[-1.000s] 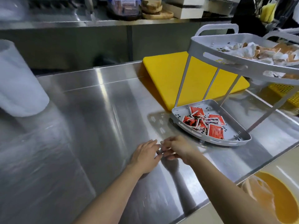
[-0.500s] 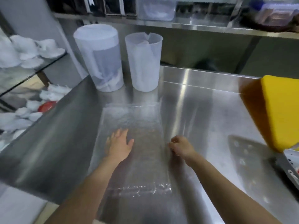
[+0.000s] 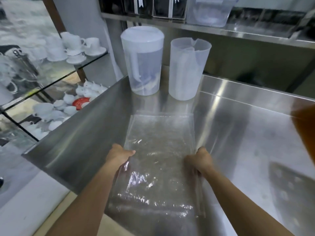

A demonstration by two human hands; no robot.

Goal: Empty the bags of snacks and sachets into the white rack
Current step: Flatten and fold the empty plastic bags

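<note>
A large clear plastic bag [image 3: 160,143] lies flat on the steel counter [image 3: 238,130], and it looks empty. My left hand [image 3: 119,155] grips its left edge, thumb on top of the plastic. My right hand [image 3: 200,159] holds the right edge, fingers curled around it. The near end of the bag hangs over the counter's front edge between my forearms. The white rack is out of view.
Two translucent plastic pitchers stand at the back, one lidded [image 3: 142,60] and one open [image 3: 187,68]. A glass shelf with white cups [image 3: 75,48] is at the left. A steel shelf [image 3: 238,33] runs overhead. An orange-brown blur [image 3: 305,126] sits at the right edge.
My view swung left, away from the rack and yellow board. My hands went from resting on the bag to gripping its two side edges, nearer the front.
</note>
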